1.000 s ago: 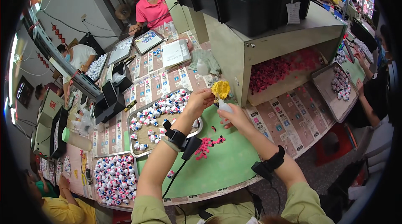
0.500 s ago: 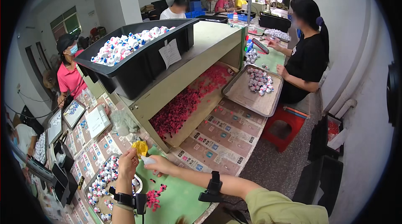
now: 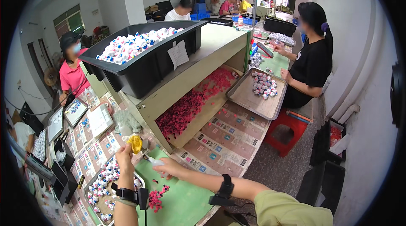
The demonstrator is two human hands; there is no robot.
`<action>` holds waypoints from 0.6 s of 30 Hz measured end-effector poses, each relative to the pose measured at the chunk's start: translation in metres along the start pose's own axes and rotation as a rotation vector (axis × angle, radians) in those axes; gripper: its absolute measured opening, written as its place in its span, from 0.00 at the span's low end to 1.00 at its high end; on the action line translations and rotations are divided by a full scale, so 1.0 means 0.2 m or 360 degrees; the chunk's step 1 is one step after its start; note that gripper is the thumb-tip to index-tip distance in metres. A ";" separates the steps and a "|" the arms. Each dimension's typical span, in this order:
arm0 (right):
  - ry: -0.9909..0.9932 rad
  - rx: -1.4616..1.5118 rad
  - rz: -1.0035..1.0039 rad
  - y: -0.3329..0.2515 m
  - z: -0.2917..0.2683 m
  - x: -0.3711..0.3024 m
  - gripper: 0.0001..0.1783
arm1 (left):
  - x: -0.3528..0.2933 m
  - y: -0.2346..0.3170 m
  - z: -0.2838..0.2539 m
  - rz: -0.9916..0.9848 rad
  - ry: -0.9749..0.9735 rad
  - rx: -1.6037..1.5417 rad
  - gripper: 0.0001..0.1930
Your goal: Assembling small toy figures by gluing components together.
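Note:
My right hand [image 3: 171, 167] is closed round a small white squeeze bottle [image 3: 156, 162], whose thin tip points up and left over the green mat [image 3: 190, 194]. My left hand [image 3: 123, 157] is raised with its fingers pressed together beside a yellow crumpled, cup-like thing [image 3: 135, 144]; what the fingers pinch, if anything, is hidden. Below the right hand, a small pile of pink-red pieces with dark spots [image 3: 156, 198] lies on the mat. Left of my left forearm, a metal tray [image 3: 86, 196] holds many small white, blue and pink figures [image 3: 101, 186].
A black bin [image 3: 139, 76] full of similar figures stands on a raised shelf [image 3: 220, 42]; many pink-red pieces [image 3: 186, 109] lie underneath. Another metal tray [image 3: 241, 97] sits at the table's right edge, near a person in black [image 3: 311, 57]. A red stool [image 3: 281, 135] stands on the floor.
My left hand has shifted slightly left, close against the yellow thing. The right hand has moved a little right and down, bottle still held, its thin tip now showing. The whole view has shifted slightly.

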State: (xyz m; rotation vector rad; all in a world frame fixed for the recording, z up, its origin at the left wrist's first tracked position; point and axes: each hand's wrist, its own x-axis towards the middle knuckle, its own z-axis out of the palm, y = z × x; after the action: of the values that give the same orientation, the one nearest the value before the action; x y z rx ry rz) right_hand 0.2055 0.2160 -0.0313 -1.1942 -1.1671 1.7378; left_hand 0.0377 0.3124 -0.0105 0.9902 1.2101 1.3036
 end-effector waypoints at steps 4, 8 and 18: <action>-0.0011 0.0037 -0.0092 -0.06 0.06 -0.17 0.18 | -0.10 0.12 -0.10 0.0274 -0.0041 0.0524 0.16; -0.0043 0.0113 -0.0107 -0.10 0.05 -0.32 0.20 | -0.17 0.13 -0.12 0.0662 0.0102 0.1076 0.16; -0.0267 0.0428 0.0047 -0.11 0.21 -0.58 0.19 | -1.11 0.56 -0.43 0.0222 0.0262 0.0960 0.13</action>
State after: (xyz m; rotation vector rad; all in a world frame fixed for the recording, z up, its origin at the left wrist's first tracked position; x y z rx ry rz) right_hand 0.2036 0.1072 0.0313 -0.9232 -0.9743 1.9764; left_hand -0.0412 0.0895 0.1050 1.4331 1.7428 1.1605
